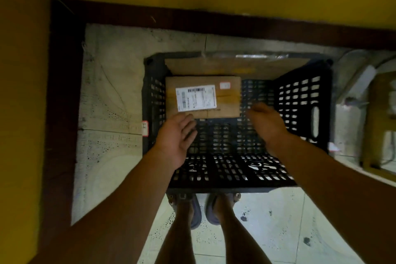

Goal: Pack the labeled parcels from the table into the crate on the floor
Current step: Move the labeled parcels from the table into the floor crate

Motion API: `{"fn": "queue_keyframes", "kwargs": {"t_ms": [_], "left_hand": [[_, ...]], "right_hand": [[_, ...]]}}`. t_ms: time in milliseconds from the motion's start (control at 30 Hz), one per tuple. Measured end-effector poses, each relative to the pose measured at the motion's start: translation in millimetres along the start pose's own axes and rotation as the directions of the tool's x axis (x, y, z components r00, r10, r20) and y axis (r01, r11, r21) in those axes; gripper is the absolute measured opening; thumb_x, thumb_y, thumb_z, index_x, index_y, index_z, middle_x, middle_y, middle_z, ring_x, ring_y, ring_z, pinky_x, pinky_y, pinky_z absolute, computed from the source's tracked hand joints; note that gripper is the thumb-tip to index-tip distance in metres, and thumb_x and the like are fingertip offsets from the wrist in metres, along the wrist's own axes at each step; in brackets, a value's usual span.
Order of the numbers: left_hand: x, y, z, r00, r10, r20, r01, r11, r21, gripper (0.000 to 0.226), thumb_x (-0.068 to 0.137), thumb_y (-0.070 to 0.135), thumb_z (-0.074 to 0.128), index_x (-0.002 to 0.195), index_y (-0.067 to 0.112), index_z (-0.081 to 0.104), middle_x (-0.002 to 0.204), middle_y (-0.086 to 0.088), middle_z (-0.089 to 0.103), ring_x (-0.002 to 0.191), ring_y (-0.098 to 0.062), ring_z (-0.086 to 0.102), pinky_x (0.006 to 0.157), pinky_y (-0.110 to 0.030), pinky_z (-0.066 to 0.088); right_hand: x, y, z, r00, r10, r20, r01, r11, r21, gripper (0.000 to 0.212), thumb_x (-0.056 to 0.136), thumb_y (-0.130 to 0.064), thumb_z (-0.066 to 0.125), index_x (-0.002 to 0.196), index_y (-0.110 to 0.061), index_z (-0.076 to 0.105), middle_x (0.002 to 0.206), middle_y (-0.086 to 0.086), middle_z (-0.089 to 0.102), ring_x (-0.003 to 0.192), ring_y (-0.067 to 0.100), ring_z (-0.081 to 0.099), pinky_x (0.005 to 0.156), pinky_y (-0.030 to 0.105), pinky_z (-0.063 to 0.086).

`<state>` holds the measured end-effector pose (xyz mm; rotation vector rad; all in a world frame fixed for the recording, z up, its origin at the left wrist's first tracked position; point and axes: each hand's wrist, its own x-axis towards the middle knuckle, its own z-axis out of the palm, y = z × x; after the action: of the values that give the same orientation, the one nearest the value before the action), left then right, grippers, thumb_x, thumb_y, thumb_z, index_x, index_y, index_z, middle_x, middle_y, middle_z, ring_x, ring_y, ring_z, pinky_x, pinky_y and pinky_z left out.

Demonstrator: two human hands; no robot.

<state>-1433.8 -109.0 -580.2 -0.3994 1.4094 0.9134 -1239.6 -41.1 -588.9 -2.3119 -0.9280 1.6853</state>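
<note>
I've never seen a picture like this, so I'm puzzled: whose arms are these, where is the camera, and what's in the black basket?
The camera sits on a person's head and looks down, so you see their own arms. The left hand and right hand are open and hold nothing. Below them a black crate stands on the floor. Inside lies a brown parcel with a white label. More cardboard is at the crate's far side. At the bottom are the person's feet.
</note>
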Motion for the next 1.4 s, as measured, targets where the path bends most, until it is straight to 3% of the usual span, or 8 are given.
{"fn": "queue_keyframes", "kwargs": {"t_ms": [167, 400, 667, 767, 833, 933, 1100, 1400], "left_hand": [[-107.0, 21.2, 27.0, 0.996, 0.056, 0.073, -0.06, 0.997, 0.051, 0.033, 0.098, 0.026, 0.053, 0.13, 0.018, 0.058, 0.109, 0.003, 0.072, 0.105, -0.012, 0.065, 0.082, -0.027, 0.05], [-270.1, 34.8, 62.6, 0.973, 0.116, 0.202, -0.164, 0.957, 0.24, 0.019, 0.096, 0.023, 0.055, 0.113, 0.02, 0.064, 0.097, 0.005, 0.077, 0.103, -0.012, 0.065, 0.084, -0.027, 0.048], [-435.3, 51.7, 111.9, 0.871, 0.209, 0.445, -0.411, 0.807, 0.424, 0.024, 0.102, 0.025, 0.048, 0.12, 0.021, 0.062, 0.12, 0.001, 0.068, 0.112, -0.014, 0.063, 0.103, -0.035, 0.045], [-489.1, 41.2, 143.2, 0.816, 0.246, 0.523, -0.516, 0.717, 0.469, 0.027, 0.103, 0.024, 0.046, 0.125, 0.019, 0.06, 0.12, 0.001, 0.068, 0.111, -0.014, 0.064, 0.099, -0.032, 0.048], [-513.9, 30.2, 161.5, 0.785, 0.255, 0.565, -0.563, 0.675, 0.477, 0.027, 0.103, 0.024, 0.045, 0.125, 0.02, 0.06, 0.119, 0.002, 0.068, 0.109, -0.013, 0.064, 0.096, -0.031, 0.048], [-557.2, -2.8, 194.9, 0.722, 0.239, 0.65, -0.645, 0.575, 0.504, 0.022, 0.103, 0.026, 0.047, 0.12, 0.023, 0.061, 0.116, 0.006, 0.067, 0.103, -0.01, 0.063, 0.088, -0.028, 0.047], [-599.4, -78.0, 261.4, 0.627, 0.185, 0.757, -0.731, 0.475, 0.49, 0.02, 0.1, 0.026, 0.052, 0.116, 0.023, 0.064, 0.112, 0.008, 0.069, 0.099, -0.006, 0.063, 0.075, -0.022, 0.048], [-649.2, -278.6, 373.7, 0.619, 0.04, 0.785, -0.696, 0.492, 0.523, 0.018, 0.099, 0.018, 0.053, 0.113, 0.018, 0.065, 0.112, -0.002, 0.071, 0.107, -0.019, 0.065, 0.094, -0.032, 0.049]], "right_hand": [[-98.9, -39.6, -48.6, 0.996, -0.008, 0.093, 0.0, 0.997, 0.083, 0.017, 0.089, -0.022, 0.066, 0.075, -0.028, 0.072, 0.094, -0.001, 0.072, 0.088, 0.019, 0.067, 0.083, 0.032, 0.052], [-256.0, -92.6, -117.5, 0.994, -0.111, 0.014, 0.106, 0.973, 0.203, 0.015, 0.09, -0.018, 0.061, 0.099, -0.025, 0.07, 0.105, 0.004, 0.072, 0.1, 0.026, 0.066, 0.097, 0.045, 0.05], [-423.9, -97.6, -208.1, 0.964, -0.227, -0.143, 0.261, 0.915, 0.307, 0.023, 0.096, -0.029, 0.056, 0.118, -0.032, 0.061, 0.11, -0.007, 0.064, 0.1, 0.013, 0.06, 0.087, 0.038, 0.052], [-469.2, -85.2, -243.2, 0.943, -0.235, -0.237, 0.306, 0.891, 0.336, 0.021, 0.098, -0.029, 0.054, 0.118, -0.033, 0.059, 0.112, -0.009, 0.056, 0.1, 0.01, 0.054, 0.07, 0.028, 0.044], [-486.6, -80.1, -263.8, 0.927, -0.239, -0.29, 0.335, 0.876, 0.347, 0.025, 0.098, -0.029, 0.054, 0.123, -0.029, 0.06, 0.12, -0.007, 0.057, 0.11, 0.015, 0.053, 0.077, 0.034, 0.05], [-515.5, -63.0, -310.6, 0.867, -0.288, -0.407, 0.441, 0.824, 0.355, 0.026, 0.097, -0.027, 0.057, 0.122, -0.024, 0.063, 0.123, -0.002, 0.063, 0.112, 0.019, 0.058, 0.101, 0.043, 0.049], [-536.2, -13.2, -403.5, 0.782, -0.352, -0.515, 0.564, 0.753, 0.34, 0.016, 0.094, -0.031, 0.06, 0.109, -0.033, 0.065, 0.115, -0.005, 0.067, 0.107, 0.015, 0.062, 0.098, 0.04, 0.051], [-553.9, 139.4, -597.7, 0.741, -0.253, -0.622, 0.556, 0.75, 0.357, 0.017, 0.094, -0.026, 0.06, 0.11, -0.025, 0.065, 0.112, -0.003, 0.067, 0.107, 0.016, 0.061, 0.099, 0.039, 0.05]]}}
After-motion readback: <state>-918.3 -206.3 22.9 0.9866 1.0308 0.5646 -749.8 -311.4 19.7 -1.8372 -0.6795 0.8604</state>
